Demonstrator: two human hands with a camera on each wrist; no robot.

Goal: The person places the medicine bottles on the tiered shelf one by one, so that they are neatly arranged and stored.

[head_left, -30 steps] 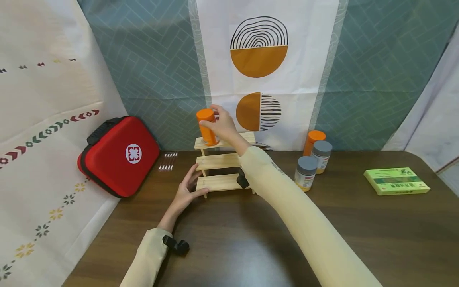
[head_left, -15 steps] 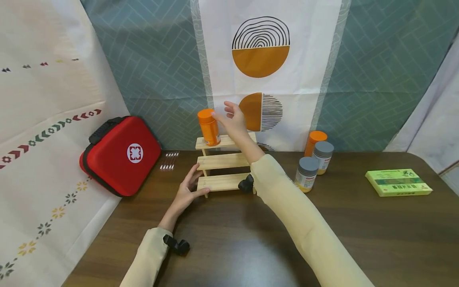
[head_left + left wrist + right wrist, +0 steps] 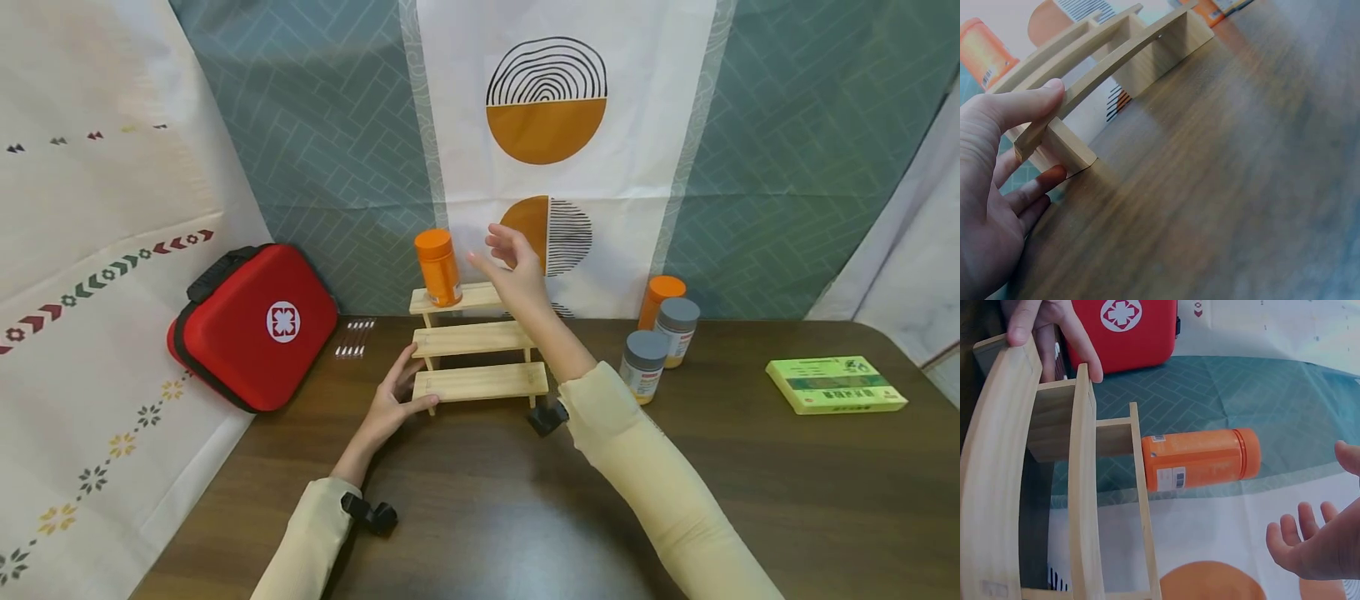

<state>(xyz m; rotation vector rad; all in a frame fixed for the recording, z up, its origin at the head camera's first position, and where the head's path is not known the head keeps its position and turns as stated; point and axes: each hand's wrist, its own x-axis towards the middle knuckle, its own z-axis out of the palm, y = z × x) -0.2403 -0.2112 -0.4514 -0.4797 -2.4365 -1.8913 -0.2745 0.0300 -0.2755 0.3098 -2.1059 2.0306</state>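
One cylindrical bottle (image 3: 439,268) atop a stepped wooden rack (image 3: 480,337)

One orange bottle (image 3: 440,271) stands left of the right grip (image 3: 517,271) and a second orange bottle (image 3: 657,296) right of it. Also right of that grip are two grey-lidded jars (image 3: 642,367) and one green box (image 3: 836,387). One rack (image 3: 476,339) of three shelves (image 3: 487,382) is at the left grip (image 3: 386,407), one red case (image 3: 251,329) left of it.
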